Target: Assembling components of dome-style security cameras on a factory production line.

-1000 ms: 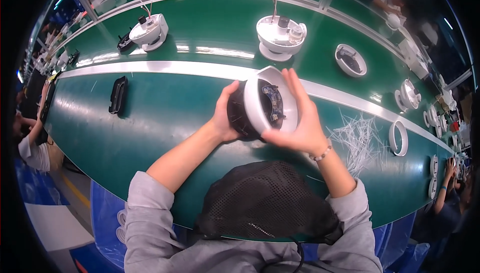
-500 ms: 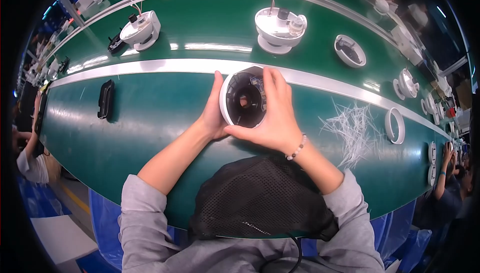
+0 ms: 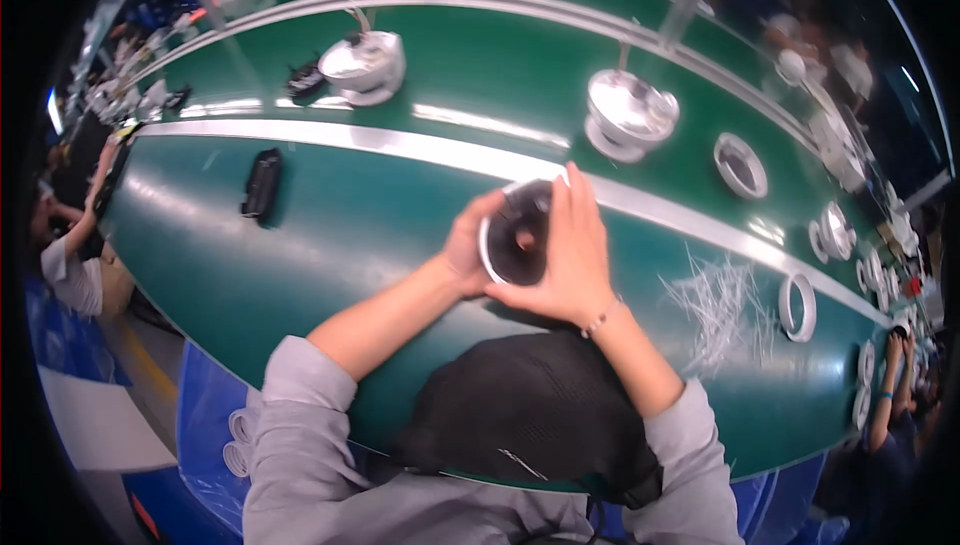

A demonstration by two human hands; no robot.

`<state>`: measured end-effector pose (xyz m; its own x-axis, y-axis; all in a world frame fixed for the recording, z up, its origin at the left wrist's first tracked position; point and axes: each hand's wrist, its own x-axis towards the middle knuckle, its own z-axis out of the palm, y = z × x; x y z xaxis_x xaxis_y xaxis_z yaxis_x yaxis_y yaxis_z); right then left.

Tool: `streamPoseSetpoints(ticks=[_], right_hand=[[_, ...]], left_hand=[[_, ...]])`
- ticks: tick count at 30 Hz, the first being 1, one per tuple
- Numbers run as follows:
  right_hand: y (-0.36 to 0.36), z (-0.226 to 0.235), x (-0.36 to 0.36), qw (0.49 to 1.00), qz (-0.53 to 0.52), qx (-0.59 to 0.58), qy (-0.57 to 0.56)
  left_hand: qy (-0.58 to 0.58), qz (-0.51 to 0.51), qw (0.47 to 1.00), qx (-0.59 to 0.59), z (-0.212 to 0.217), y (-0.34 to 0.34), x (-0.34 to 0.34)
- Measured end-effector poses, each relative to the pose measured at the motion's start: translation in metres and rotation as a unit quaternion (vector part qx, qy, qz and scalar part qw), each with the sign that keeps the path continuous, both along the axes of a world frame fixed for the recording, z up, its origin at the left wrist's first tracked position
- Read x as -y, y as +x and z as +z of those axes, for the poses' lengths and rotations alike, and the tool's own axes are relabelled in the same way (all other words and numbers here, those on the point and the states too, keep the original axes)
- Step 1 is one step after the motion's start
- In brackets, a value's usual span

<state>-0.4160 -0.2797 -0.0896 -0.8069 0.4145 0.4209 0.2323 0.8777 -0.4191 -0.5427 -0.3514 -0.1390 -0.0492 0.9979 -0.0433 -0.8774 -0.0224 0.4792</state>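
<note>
Left grip (image 3: 465,247), right grip (image 3: 574,265) on black housing (image 3: 511,257), unreadably blurred.

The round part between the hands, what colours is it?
The round part is black inside with a white rim, best seen in the head view.

A round housing (image 3: 518,250), white-rimmed with a black interior, is resting between the left fingers (image 3: 483,207) and the right fingers (image 3: 578,230), which are hiding its right side. Its open face is pointing upward, details blurring.
</note>
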Motion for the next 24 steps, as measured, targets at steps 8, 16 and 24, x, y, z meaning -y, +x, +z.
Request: streamPoseSetpoints(ticks=[8,16,24], right_hand=[[-0.011,-0.004,0.031,0.996,0.041,-0.055,0.051],[-0.003,-0.007,0.006,0.988,-0.011,-0.138,0.071],[0.005,0.055,0.014,0.962,-0.011,-0.268,0.050]], left_hand=[[0.010,0.016,1.000,-0.022,0.013,-0.009,0.033],[-0.182,0.174,0.962,-0.105,0.011,-0.038,-0.027],[-0.119,0.338,0.898,-0.257,0.000,-0.153,-0.112]])
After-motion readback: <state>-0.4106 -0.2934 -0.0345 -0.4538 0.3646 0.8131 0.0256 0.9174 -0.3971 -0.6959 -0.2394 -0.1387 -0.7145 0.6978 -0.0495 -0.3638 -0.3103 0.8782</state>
